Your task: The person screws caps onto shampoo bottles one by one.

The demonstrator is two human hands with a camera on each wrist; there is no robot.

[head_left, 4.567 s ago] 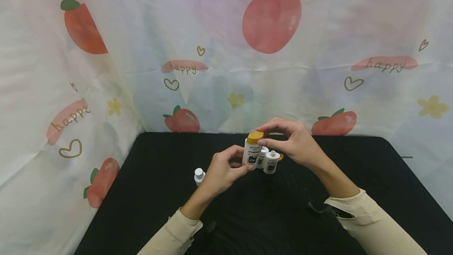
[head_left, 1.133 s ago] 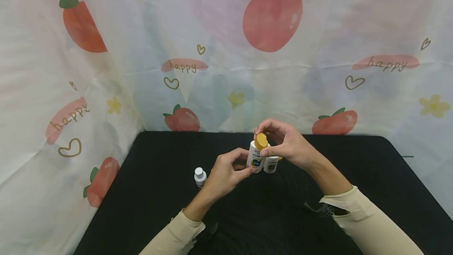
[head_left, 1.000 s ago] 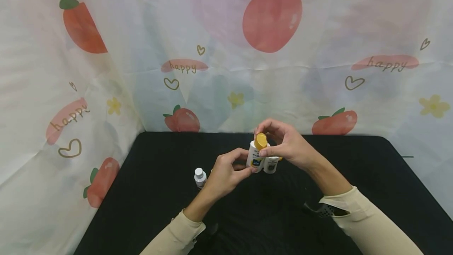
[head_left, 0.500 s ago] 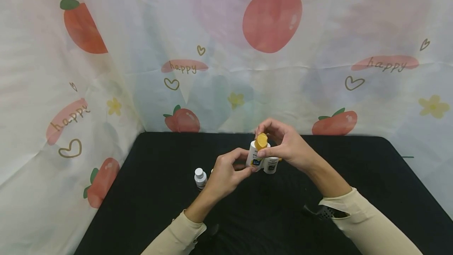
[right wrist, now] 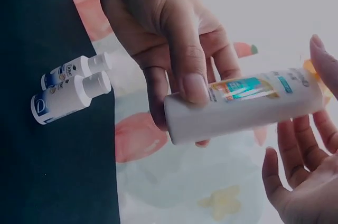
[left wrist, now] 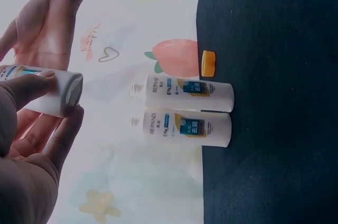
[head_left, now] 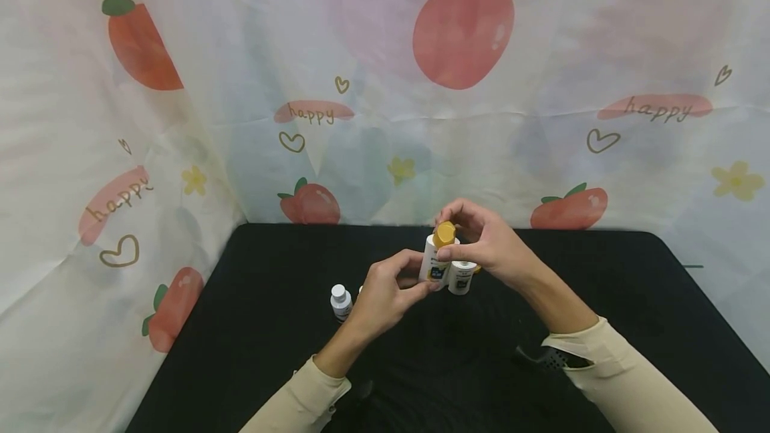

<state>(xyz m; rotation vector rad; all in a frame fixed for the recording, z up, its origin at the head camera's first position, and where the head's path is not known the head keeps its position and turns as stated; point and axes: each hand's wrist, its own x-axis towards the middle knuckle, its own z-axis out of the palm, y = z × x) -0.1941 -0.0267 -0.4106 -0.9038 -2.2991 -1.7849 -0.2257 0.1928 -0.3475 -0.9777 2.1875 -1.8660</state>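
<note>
In the head view my left hand [head_left: 385,291] grips the lower part of a white shampoo bottle [head_left: 429,262], thumb in front. My right hand [head_left: 496,246] pinches its yellow cap [head_left: 444,234], which sits turned at the bottle's top; whether it is loose cannot be told. The right wrist view shows the left thumb across the label side of the bottle [right wrist: 232,115], near its base. Beyond the hands, two matching capless bottles, one [left wrist: 190,94] beside the other [left wrist: 187,129], stand upright on the table with narrow nozzles showing. A detached yellow cap [left wrist: 208,64] lies beside them.
Two smaller white-and-blue bottles with white caps, one [right wrist: 63,100] next to the other [right wrist: 74,67], stand to the left, partly behind my left hand in the head view. The black table [head_left: 289,252] ends at a printed fabric backdrop [head_left: 361,32].
Since the earliest frame the held bottle has shifted slightly right and the cap has turned against it. Over the last half second the right hand and cap have turned and risen a little.
</note>
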